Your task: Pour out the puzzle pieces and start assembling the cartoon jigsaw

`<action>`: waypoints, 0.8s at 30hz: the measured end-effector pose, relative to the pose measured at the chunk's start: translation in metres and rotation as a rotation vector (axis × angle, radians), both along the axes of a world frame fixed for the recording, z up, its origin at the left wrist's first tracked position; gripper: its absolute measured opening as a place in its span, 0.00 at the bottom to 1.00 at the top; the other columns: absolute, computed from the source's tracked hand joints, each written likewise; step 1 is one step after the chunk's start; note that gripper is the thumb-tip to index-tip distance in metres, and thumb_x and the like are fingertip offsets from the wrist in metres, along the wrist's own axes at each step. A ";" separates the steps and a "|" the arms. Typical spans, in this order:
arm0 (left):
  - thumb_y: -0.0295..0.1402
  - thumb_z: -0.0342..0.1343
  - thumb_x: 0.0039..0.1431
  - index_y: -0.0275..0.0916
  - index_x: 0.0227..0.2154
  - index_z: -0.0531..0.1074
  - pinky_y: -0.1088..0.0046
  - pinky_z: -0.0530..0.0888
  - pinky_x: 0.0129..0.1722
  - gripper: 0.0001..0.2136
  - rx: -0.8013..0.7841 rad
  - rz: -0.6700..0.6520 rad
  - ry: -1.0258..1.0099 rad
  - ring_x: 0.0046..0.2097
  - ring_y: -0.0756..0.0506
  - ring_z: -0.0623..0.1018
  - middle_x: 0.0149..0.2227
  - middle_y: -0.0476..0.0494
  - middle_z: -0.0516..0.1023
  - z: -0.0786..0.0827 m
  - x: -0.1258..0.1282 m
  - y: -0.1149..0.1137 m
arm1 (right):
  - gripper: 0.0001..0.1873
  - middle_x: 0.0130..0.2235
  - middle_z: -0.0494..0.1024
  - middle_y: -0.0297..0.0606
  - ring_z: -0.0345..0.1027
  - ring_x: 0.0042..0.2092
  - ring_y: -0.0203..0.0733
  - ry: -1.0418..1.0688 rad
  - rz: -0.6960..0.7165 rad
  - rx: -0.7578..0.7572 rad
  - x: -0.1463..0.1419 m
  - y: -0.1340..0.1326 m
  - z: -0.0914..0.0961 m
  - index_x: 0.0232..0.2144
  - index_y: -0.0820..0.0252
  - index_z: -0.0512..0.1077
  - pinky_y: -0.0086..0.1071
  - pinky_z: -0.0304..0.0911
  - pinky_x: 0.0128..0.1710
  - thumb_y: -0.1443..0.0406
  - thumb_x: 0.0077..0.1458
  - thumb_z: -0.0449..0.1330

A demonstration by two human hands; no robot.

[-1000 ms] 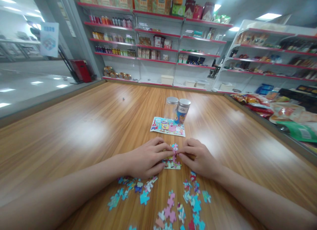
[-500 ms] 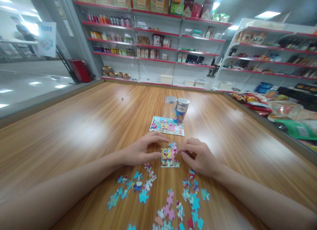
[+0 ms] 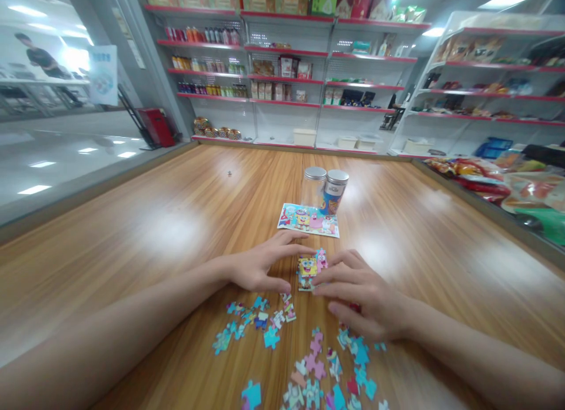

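A small joined section of jigsaw puzzle (image 3: 307, 266), with a yellow square character and a pink one, lies on the wooden table between my hands. My left hand (image 3: 265, 264) is beside it, fingers stretched and apart, holding nothing. Over the section's lower right part reaches my right hand (image 3: 364, 295), its fingers spread and nothing visible in them; it hides some of the pink area. Just beyond lies the printed picture card (image 3: 315, 223). Loose blue puzzle pieces (image 3: 271, 337) are scattered at the near left, and pink puzzle pieces (image 3: 314, 363) lie nearer to me.
A clear jar (image 3: 313, 189) and a labelled jar (image 3: 335, 192), both with silver lids, stand at the card's far edge. Shelves of goods line the wall behind the table (image 3: 176, 222). Packaged snacks (image 3: 481, 180) lie to the right. A person (image 3: 42, 60) stands far left.
My right hand has opened and moved from the section's right side down over its lower right. My left thumb has come away from its left edge. The view has shifted slightly left.
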State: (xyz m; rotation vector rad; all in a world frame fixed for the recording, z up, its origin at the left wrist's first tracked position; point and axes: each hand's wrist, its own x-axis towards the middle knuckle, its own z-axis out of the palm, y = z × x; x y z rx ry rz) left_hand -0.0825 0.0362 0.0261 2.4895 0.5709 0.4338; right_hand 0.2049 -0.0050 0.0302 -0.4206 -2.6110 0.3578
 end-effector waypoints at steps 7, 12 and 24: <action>0.44 0.67 0.53 0.48 0.71 0.45 0.38 0.51 0.69 0.48 -0.094 -0.056 0.136 0.73 0.28 0.45 0.74 0.36 0.39 0.008 -0.006 0.004 | 0.28 0.62 0.72 0.39 0.48 0.70 0.57 -0.231 0.190 -0.130 -0.007 -0.022 0.011 0.62 0.55 0.65 0.59 0.39 0.68 0.57 0.62 0.60; 0.43 0.67 0.52 0.48 0.72 0.41 0.39 0.52 0.68 0.51 -0.052 -0.038 0.157 0.73 0.28 0.45 0.74 0.35 0.37 0.003 -0.006 0.003 | 0.21 0.52 0.80 0.41 0.62 0.61 0.54 -0.071 0.233 -0.122 -0.004 -0.014 0.004 0.55 0.56 0.71 0.56 0.50 0.63 0.62 0.60 0.60; 0.43 0.66 0.55 0.49 0.70 0.49 0.39 0.54 0.68 0.44 0.008 -0.051 0.108 0.73 0.29 0.48 0.74 0.36 0.42 0.000 -0.006 0.002 | 0.12 0.36 0.73 0.41 0.68 0.39 0.44 0.134 -0.256 -0.126 0.008 0.014 -0.019 0.40 0.54 0.81 0.39 0.65 0.39 0.71 0.58 0.59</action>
